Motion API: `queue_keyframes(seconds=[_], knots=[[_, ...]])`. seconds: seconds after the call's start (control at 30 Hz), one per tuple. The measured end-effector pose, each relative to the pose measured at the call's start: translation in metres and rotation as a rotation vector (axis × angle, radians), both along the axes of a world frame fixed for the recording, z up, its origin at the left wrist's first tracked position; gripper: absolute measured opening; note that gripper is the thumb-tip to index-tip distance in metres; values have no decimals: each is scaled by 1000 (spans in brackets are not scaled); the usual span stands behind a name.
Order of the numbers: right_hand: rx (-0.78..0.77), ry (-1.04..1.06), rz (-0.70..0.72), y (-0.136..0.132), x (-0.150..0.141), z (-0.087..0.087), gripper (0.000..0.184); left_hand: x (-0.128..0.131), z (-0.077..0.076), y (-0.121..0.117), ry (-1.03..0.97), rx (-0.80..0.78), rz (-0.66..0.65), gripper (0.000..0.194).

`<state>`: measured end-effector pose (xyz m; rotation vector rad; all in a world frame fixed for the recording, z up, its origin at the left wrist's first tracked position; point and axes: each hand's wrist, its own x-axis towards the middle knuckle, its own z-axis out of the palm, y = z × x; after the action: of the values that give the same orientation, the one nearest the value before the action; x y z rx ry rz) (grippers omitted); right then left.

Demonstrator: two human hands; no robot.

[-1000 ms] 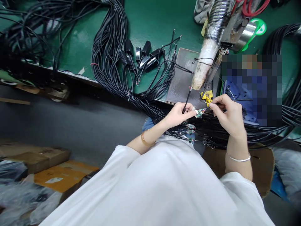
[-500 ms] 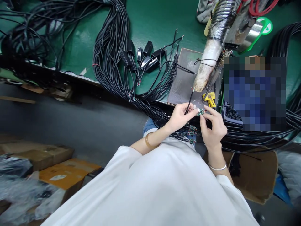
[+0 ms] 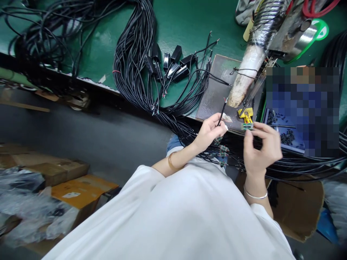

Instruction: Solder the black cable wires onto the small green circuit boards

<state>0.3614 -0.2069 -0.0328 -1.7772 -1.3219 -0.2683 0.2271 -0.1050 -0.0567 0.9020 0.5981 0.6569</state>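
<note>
My left hand [image 3: 206, 135] is closed on a thin black cable [image 3: 223, 110], whose stripped end with fine bare wires points up. White wraps cover some of that hand's fingertips. To its right, my right hand [image 3: 263, 148] pinches a small green circuit board [image 3: 247, 126] between thumb and fingers, a little blurred. Several similar boards [image 3: 223, 148] with wires attached lie below my hands, over my lap. A dark flat plate [image 3: 213, 97] lies on the bench beyond my left hand, and a yellow plastic piece [image 3: 245, 112] sits just behind the held board.
A wrapped tube [image 3: 245, 74] slants down over the plate, beside a solder wire spool [image 3: 305, 41]. Thick black cable bundles [image 3: 132, 61] and black plastic housings [image 3: 176, 63] cover the green bench [image 3: 195, 18]. A blue tray [image 3: 295, 141], partly pixelated, stands right. Cardboard boxes [image 3: 81, 191] stand below.
My right hand has moved right, away from my left, carrying the circuit board. My left hand still grips the cable, its stripped end now apart from the tube's tip. The view has shifted slightly.
</note>
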Motion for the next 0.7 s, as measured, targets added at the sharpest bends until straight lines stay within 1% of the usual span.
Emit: queue_keyframes(seconds=[0.1,0.17,0.23,0.33,0.43,0.5,0.57,0.7], knots=[[44,174,-79,-2,11,16,5,-4,-1,0,-59,-63,-24,20],[45,282,-68,-2,14,23,6,-6,0,0,-51,-50,-30,22],[27,328,-20,0,13,25,8,-6,3,0,-8,-1,-34,27],[-53,328,69,4,6,21,12,-7,9,2,61,90,-65,33],[-122,313,119,8,1,11,12,-8,11,5,62,89,-110,35],[-122,309,128,9,0,5,12,-7,9,7,53,43,-134,36],[-119,317,124,10,1,2,12,-6,7,8,63,36,-139,36],[-127,341,132,9,3,1,12,-3,6,9,116,131,-109,37]])
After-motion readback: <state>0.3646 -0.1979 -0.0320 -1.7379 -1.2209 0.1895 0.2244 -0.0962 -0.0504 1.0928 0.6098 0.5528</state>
